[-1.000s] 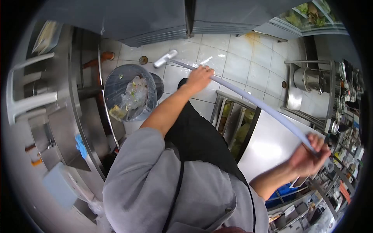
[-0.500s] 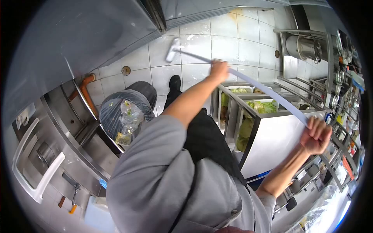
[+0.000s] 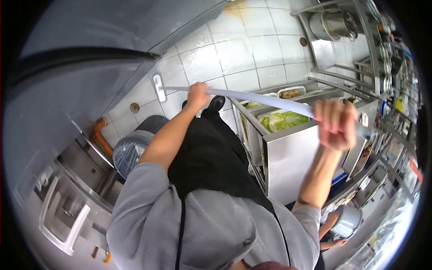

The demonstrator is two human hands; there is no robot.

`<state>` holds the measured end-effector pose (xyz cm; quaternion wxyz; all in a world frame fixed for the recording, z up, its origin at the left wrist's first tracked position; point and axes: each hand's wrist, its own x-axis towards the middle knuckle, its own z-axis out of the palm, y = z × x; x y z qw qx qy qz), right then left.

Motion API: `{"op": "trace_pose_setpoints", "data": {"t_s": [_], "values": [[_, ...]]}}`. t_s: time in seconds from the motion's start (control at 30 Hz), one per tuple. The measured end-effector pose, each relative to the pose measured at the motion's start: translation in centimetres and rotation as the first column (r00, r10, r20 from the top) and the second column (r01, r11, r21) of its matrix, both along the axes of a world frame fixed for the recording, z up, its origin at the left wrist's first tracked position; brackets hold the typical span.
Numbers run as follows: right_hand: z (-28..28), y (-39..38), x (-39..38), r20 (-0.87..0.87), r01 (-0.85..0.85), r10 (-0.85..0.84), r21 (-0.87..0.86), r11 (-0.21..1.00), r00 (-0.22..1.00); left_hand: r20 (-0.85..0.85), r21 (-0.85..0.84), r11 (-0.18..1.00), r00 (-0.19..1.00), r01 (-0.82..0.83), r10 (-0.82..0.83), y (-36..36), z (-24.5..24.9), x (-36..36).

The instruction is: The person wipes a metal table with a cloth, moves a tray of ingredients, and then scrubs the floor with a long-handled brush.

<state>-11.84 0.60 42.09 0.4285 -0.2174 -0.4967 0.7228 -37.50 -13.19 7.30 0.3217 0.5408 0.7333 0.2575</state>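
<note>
A long-handled floor brush with a pale grey pole runs across the view. Its white head rests on the tiled floor beside the grey cabinet base. My left hand wraps round the lower part of the pole, near my black shoes. Higher up, close to the pole's end, my right hand is closed on it, slightly blurred by motion.
Open steel drawers with tubs of lettuce stand right of my legs. A lined bin is at left, a steel pot on a rack at upper right. Another person's hands hold a grey pot at lower right.
The brush head has moved left and down the view, towards the cabinet base. Both my hands have shifted left with the pole, the right one also up. Another person with a pot has come into view.
</note>
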Motion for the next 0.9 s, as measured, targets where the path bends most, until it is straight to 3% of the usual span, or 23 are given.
{"op": "trace_pose_setpoints", "data": {"t_s": [0.03,0.07,0.13,0.2,0.27,0.37,0.47,0.57,0.67,0.73,0.77,0.83,0.9], "values": [[-0.5,0.5,-1.4,-0.040,-0.027,0.029,0.043,0.999,0.999,0.058,-0.203,0.978,0.996,-0.055,0.068,0.6,0.1,0.6],[0.1,1.5,-0.9,-0.046,-0.087,0.093,0.113,0.990,0.995,0.056,-0.151,0.988,0.998,0.012,-0.004,3.0,0.2,1.8],[2.8,3.6,3.5,-0.075,-0.017,0.023,0.078,0.997,0.997,0.064,-0.072,0.985,0.986,0.159,-0.155,6.7,1.0,7.4],[6.5,4.0,7.9,0.045,0.115,-0.122,0.133,0.984,0.991,0.133,0.044,0.980,0.971,0.193,-0.197,11.7,1.0,14.1],[9.0,3.3,12.0,0.098,0.242,-0.262,0.179,0.954,0.960,0.123,0.110,0.916,0.909,0.385,-0.397,16.6,1.0,19.5],[10.6,0.8,15.7,0.154,0.382,-0.441,0.304,0.873,0.884,0.175,-0.046,0.808,0.801,0.587,-0.573,21.7,5.6,23.4],[10.7,-1.2,18.0,0.103,0.446,-0.507,0.349,0.824,0.856,0.031,0.078,0.756,0.757,0.649,-0.653,22.8,5.6,23.8],[9.4,-1.0,15.3,0.050,0.730,-0.795,0.364,0.579,0.605,0.034,0.010,0.810,0.810,0.586,-0.586,23.0,6.4,20.7],[7.2,1.4,14.6,-0.083,0.669,-0.666,0.170,0.724,0.742,-0.046,0.085,0.893,0.897,0.441,-0.439,24.0,3.7,17.6],[5.4,3.8,12.3,-0.067,0.701,-0.701,0.168,0.693,0.710,-0.054,0.028,0.927,0.926,0.374,-0.373,25.5,1.5,16.7],[5.6,4.7,12.1,-0.042,0.733,-0.740,0.193,0.653,0.671,0.073,0.039,0.901,0.898,0.433,-0.434,26.7,0.7,16.8],[7.3,6.0,12.6,-0.012,0.766,-0.789,0.245,0.594,0.615,0.078,0.173,0.792,0.793,0.585,-0.604,29.2,-0.5,19.8],[9.6,7.1,13.2,0.014,0.773,-0.798,0.237,0.588,0.602,0.027,0.167,0.682,0.688,0.712,-0.725,32.8,0.5,23.7]]}}
